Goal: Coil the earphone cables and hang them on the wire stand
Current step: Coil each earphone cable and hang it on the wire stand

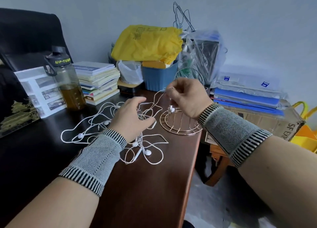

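Pinching a cable (158,97), right hand (187,97) above stand (181,124) at table edge; left hand (132,118) fingers loose.

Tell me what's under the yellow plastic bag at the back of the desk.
The yellow plastic bag rests on a blue plastic bin, with orange-yellow paper items showing at the bin's rim. The bin's deeper contents are covered.
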`<state>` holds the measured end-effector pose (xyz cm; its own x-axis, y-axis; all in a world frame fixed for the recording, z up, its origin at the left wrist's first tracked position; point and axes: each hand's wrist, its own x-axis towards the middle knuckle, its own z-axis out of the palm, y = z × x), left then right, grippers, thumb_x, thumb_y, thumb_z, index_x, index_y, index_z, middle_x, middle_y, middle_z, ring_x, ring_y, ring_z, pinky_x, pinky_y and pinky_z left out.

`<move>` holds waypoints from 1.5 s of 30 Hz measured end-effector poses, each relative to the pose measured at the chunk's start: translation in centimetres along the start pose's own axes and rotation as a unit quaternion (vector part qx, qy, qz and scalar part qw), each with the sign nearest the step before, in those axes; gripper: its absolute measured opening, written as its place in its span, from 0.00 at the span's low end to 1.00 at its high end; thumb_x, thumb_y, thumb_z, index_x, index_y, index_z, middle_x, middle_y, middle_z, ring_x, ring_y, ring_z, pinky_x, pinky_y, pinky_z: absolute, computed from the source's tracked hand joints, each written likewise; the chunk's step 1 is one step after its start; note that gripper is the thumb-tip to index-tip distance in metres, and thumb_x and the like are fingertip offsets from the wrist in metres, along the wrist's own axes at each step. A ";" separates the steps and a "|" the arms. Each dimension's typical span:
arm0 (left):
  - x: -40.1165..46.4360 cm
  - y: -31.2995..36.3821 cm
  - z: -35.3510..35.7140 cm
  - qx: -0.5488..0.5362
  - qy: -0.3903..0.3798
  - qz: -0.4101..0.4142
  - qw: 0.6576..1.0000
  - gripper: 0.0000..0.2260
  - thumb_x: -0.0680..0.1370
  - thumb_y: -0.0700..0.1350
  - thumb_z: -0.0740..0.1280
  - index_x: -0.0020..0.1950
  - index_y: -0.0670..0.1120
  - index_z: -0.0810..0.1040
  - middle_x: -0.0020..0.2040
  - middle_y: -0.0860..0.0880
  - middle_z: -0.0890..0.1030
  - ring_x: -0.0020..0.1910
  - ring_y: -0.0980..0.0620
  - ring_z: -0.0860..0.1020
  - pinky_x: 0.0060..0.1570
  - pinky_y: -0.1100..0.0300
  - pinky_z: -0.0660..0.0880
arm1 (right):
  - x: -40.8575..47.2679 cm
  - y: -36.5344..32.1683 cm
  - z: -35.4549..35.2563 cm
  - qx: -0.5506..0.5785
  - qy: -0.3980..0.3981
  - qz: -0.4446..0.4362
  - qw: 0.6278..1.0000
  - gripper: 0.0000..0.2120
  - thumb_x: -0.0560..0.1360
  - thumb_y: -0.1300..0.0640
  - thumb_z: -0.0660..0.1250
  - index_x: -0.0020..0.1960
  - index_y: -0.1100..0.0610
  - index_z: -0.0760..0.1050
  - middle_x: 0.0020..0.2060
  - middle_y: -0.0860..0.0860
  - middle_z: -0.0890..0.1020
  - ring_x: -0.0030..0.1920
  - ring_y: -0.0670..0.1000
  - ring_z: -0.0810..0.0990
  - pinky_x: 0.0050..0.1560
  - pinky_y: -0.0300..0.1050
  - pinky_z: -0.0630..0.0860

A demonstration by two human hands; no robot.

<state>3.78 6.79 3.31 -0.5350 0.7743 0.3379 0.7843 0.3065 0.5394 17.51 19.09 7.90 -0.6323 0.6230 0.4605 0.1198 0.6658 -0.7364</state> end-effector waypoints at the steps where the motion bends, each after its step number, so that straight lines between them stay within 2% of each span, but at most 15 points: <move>1: 0.4 0.5 -0.1 0.002 -0.002 0.003 1.000 0.22 0.74 0.53 0.72 0.66 0.53 0.74 0.64 0.56 0.76 0.63 0.55 0.74 0.63 0.58 0.70 | 0.0 -0.4 -0.2 0.027 -0.004 0.005 1.000 0.06 0.77 0.61 0.66 0.41 0.55 0.76 0.31 0.49 0.80 0.31 0.48 0.79 0.42 0.53 0.82; 3: 1.2 1.3 -0.5 0.022 0.006 0.005 1.000 0.09 0.76 0.49 0.69 0.56 0.52 0.81 0.54 0.56 0.82 0.54 0.55 0.79 0.56 0.59 0.74 | 0.2 -0.9 -0.8 0.055 0.006 0.016 0.998 0.07 0.76 0.64 0.65 0.41 0.56 0.76 0.27 0.47 0.78 0.28 0.47 0.78 0.41 0.52 0.81; 6: 2.1 1.7 -1.1 0.013 -0.003 -0.013 1.000 0.04 0.77 0.48 0.68 0.49 0.52 0.83 0.47 0.55 0.84 0.49 0.55 0.80 0.51 0.58 0.77 | 0.2 -0.5 -2.0 0.041 0.030 0.036 0.998 0.07 0.77 0.64 0.63 0.43 0.59 0.78 0.29 0.50 0.79 0.28 0.50 0.76 0.40 0.53 0.79; 10: 2.5 2.2 -0.7 0.021 -0.078 -0.021 0.996 0.17 0.72 0.56 0.73 0.58 0.52 0.79 0.51 0.56 0.82 0.50 0.56 0.79 0.56 0.56 0.76 | -0.4 0.6 -3.0 0.055 0.043 0.073 0.995 0.08 0.78 0.58 0.65 0.44 0.62 0.78 0.30 0.53 0.77 0.29 0.51 0.73 0.34 0.49 0.73; 13: 2.6 3.0 0.2 0.091 -0.082 -0.009 0.992 0.17 0.74 0.55 0.72 0.60 0.51 0.79 0.54 0.54 0.82 0.52 0.53 0.79 0.57 0.55 0.76 | -0.8 0.9 -2.9 0.089 0.059 0.088 0.990 0.09 0.78 0.59 0.65 0.44 0.63 0.78 0.29 0.53 0.75 0.28 0.51 0.71 0.32 0.46 0.69; 17: 2.5 4.1 1.0 0.130 -0.050 0.028 0.990 0.07 0.78 0.49 0.67 0.51 0.51 0.84 0.48 0.52 0.84 0.50 0.50 0.81 0.53 0.53 0.78 | -1.2 1.6 -3.4 0.106 0.079 0.102 0.986 0.08 0.78 0.61 0.64 0.42 0.62 0.78 0.28 0.52 0.75 0.28 0.51 0.71 0.31 0.45 0.70; 21: 3.2 4.3 0.4 0.139 -0.036 0.052 0.988 0.11 0.78 0.43 0.64 0.38 0.54 0.77 0.36 0.52 0.74 0.38 0.51 0.73 0.42 0.53 0.78 | -1.9 3.1 -3.8 0.013 0.081 0.137 0.987 0.09 0.78 0.62 0.62 0.42 0.57 0.79 0.29 0.50 0.78 0.31 0.51 0.75 0.37 0.50 0.76; 23: 3.5 4.4 -0.3 0.094 -0.031 0.062 0.993 0.10 0.78 0.43 0.64 0.38 0.53 0.77 0.36 0.52 0.75 0.38 0.52 0.74 0.45 0.52 0.78 | -2.2 3.8 -3.7 -0.078 0.061 0.156 0.983 0.10 0.78 0.61 0.61 0.45 0.57 0.80 0.30 0.49 0.78 0.30 0.49 0.75 0.34 0.43 0.76; 25: 3.6 4.7 -1.3 0.025 -0.011 0.055 0.998 0.07 0.78 0.43 0.66 0.43 0.53 0.81 0.36 0.55 0.78 0.37 0.56 0.76 0.41 0.58 0.77 | -2.5 4.3 -3.4 -0.132 0.047 0.171 0.975 0.09 0.78 0.60 0.61 0.46 0.55 0.80 0.32 0.48 0.79 0.30 0.47 0.75 0.31 0.38 0.72; 27: 3.6 4.9 -2.2 -0.028 0.008 0.042 0.999 0.05 0.79 0.44 0.66 0.46 0.51 0.81 0.36 0.59 0.79 0.36 0.61 0.77 0.36 0.65 0.72 | -2.6 4.5 -3.0 -0.155 0.036 0.186 0.970 0.08 0.78 0.58 0.63 0.46 0.56 0.80 0.36 0.49 0.80 0.33 0.46 0.77 0.36 0.39 0.75; 33: 4.6 3.5 -3.5 -0.224 0.129 -0.053 0.965 0.07 0.82 0.41 0.60 0.50 0.46 0.78 0.38 0.54 0.82 0.38 0.58 0.81 0.40 0.61 0.76 | -2.6 5.0 -2.5 -0.231 0.023 0.225 0.946 0.10 0.78 0.58 0.62 0.50 0.60 0.81 0.42 0.53 0.83 0.40 0.51 0.79 0.39 0.41 0.74; 37: 5.7 0.7 -3.9 -0.270 0.246 -0.165 0.916 0.15 0.81 0.38 0.58 0.36 0.51 0.72 0.42 0.47 0.83 0.42 0.48 0.80 0.49 0.55 0.78 | -2.4 5.6 -3.0 -0.260 0.048 0.264 0.928 0.12 0.78 0.58 0.61 0.52 0.61 0.81 0.45 0.56 0.83 0.46 0.55 0.81 0.44 0.44 0.77; 39: 5.7 -1.0 -3.9 -0.213 0.254 -0.209 0.920 0.15 0.80 0.36 0.59 0.34 0.49 0.73 0.43 0.45 0.81 0.46 0.45 0.79 0.50 0.56 0.76 | -2.5 5.6 -3.2 -0.262 0.060 0.270 0.925 0.11 0.77 0.59 0.60 0.49 0.62 0.80 0.43 0.56 0.83 0.44 0.55 0.81 0.41 0.44 0.76; 42: 5.6 -2.7 -3.4 -0.069 0.177 -0.239 0.952 0.11 0.79 0.35 0.59 0.52 0.39 0.80 0.54 0.41 0.81 0.57 0.41 0.78 0.51 0.54 0.73 | -2.7 5.4 -3.3 -0.212 0.106 0.250 0.939 0.10 0.77 0.59 0.60 0.44 0.59 0.80 0.38 0.54 0.81 0.39 0.53 0.79 0.39 0.42 0.73; 45: 4.4 -2.8 -2.1 0.066 0.063 -0.240 0.967 0.13 0.79 0.37 0.58 0.57 0.36 0.80 0.56 0.37 0.80 0.53 0.38 0.78 0.47 0.50 0.75 | -2.7 4.7 -2.9 -0.080 0.114 0.195 0.971 0.08 0.77 0.58 0.63 0.43 0.58 0.80 0.35 0.52 0.82 0.37 0.52 0.80 0.40 0.47 0.78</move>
<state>-1.42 8.20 4.90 -0.8743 0.4548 0.1698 0.4658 0.6874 0.5573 22.07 21.72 4.64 -0.3317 0.9029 0.2735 0.4444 0.4053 -0.7989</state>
